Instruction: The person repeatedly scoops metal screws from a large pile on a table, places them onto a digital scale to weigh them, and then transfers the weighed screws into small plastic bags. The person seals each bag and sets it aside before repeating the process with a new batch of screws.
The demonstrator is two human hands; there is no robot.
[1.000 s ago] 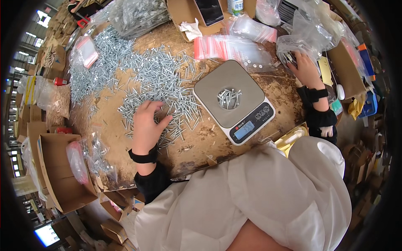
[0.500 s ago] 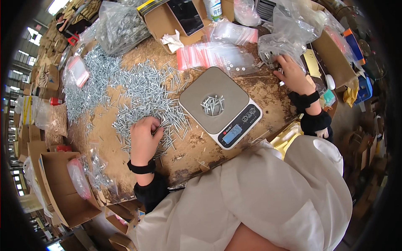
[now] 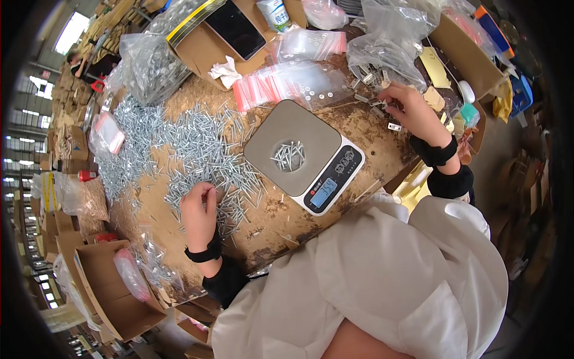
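Note:
My left hand (image 3: 198, 216) is at the near edge of a large pile of loose silver screws (image 3: 206, 149), fingers curled together. Whatever is between its fingertips is too small to make out. A kitchen-type scale (image 3: 287, 128) with a lit display stands between my hands. On its plate lies a small heap of screws (image 3: 288, 157). To the right, my right hand (image 3: 414, 113) pinches a small metal piece (image 3: 384, 104). Several small metal brackets (image 3: 376, 111) lie loose beside its fingers, at the mouth of a clear plastic bag (image 3: 388, 54).
Clear zip bags with red edges (image 3: 269, 87), some holding small white rings, lie behind the scale. A cardboard box (image 3: 194, 48) with a phone (image 3: 236, 29) stands at the back. Another open box (image 3: 116, 293) is at the left, a long carton (image 3: 466, 54) at the right.
My left hand has drawn back slightly from the screws. My right hand has come away from the bag, and more metal brackets now show on the table. The whole view has shifted a little.

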